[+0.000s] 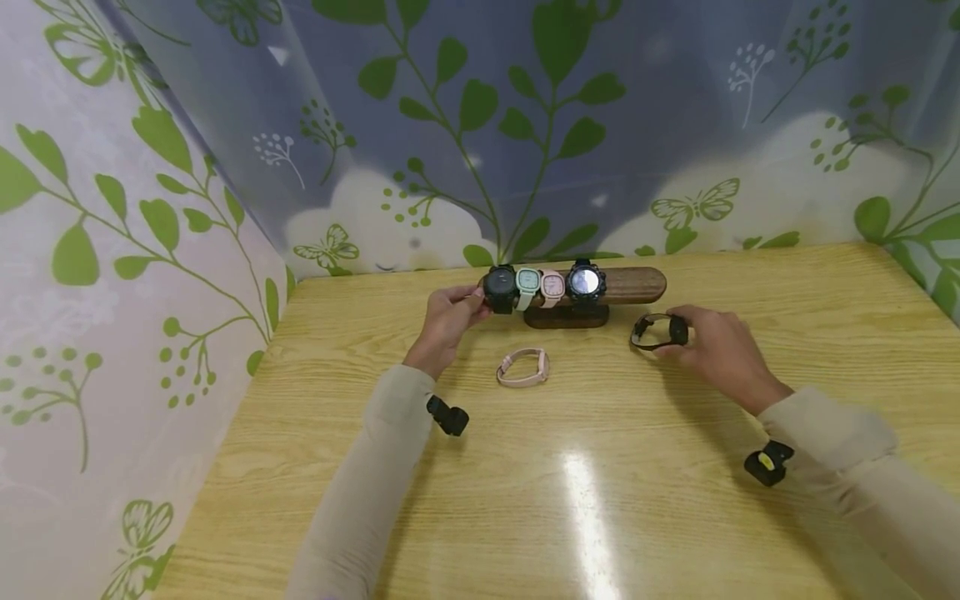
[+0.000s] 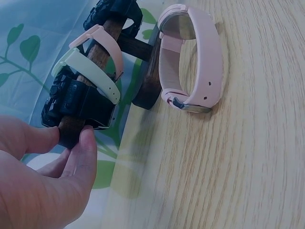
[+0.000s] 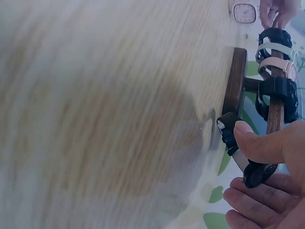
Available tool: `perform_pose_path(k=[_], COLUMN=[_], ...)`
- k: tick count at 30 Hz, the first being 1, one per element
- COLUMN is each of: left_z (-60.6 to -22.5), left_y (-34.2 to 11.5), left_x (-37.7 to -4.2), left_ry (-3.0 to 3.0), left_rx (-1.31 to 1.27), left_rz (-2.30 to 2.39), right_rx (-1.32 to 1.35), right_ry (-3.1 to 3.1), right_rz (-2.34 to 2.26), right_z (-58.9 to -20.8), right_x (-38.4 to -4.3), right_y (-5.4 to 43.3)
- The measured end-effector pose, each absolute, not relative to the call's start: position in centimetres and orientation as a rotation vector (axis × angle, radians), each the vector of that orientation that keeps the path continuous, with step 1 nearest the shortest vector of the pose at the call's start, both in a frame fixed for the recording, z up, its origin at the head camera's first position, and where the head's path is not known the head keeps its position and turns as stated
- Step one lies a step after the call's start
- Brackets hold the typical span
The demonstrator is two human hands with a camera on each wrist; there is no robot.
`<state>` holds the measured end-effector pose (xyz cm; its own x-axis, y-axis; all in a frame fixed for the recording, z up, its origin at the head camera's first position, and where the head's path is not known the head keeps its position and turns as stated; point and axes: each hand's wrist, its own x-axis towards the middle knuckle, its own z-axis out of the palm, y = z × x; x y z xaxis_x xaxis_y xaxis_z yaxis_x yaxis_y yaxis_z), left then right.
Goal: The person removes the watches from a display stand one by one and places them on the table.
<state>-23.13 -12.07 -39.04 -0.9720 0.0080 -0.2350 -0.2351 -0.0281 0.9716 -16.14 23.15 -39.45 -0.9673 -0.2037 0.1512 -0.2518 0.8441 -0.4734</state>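
My left hand [image 1: 447, 321] pinches the left end of a dark wooden watch stand [image 1: 633, 285]. Along its bar sit a black watch [image 1: 500, 287], a mint-green watch [image 1: 528, 284], a pink watch [image 1: 552, 286] and a chunky black watch with a bright dial [image 1: 586, 283]. Right of the stand, my right hand [image 1: 723, 354] holds another black watch [image 1: 678, 330] between thumb and fingers, its strap closed in a loop. In the right wrist view the thumb lies on this watch [image 3: 259, 174]. A pale pink watch [image 1: 523, 368] stands on its side in front of the stand.
Everything rests on a light wood-grain table [image 1: 525, 500]. Behind it hangs a blue curtain [image 1: 465, 125] with leaf prints, and a similar patterned wall [image 1: 112, 250] runs along the left. Small black cameras [image 1: 448, 416] are strapped to both wrists.
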Motion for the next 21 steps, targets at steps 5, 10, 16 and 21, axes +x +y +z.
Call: perform_pose_path(k=[5, 10, 16, 21], left_z=[-39.0, -39.0, -39.0, -39.0], left_y=[-12.1, -12.0, -11.9, -11.9], left_x=[-23.1, -23.2, -23.3, -23.3], left_ry=[2.056, 2.057, 2.057, 2.053], left_rx=[-0.249, -0.246, -0.25, -0.257], left_rz=[2.136, 2.137, 2.144, 2.144], right_rx=[0.383, 0.407, 0.457, 0.492], right_ry=[-2.957, -2.977, -2.984, -2.989], right_rz=[0.817, 0.863, 0.917, 0.966], right_z=[-39.5, -39.6, -40.0, -40.4], right_x=[-15.8, -15.6, -15.7, -15.7], right_y=[22.4, 21.6, 20.7, 19.9])
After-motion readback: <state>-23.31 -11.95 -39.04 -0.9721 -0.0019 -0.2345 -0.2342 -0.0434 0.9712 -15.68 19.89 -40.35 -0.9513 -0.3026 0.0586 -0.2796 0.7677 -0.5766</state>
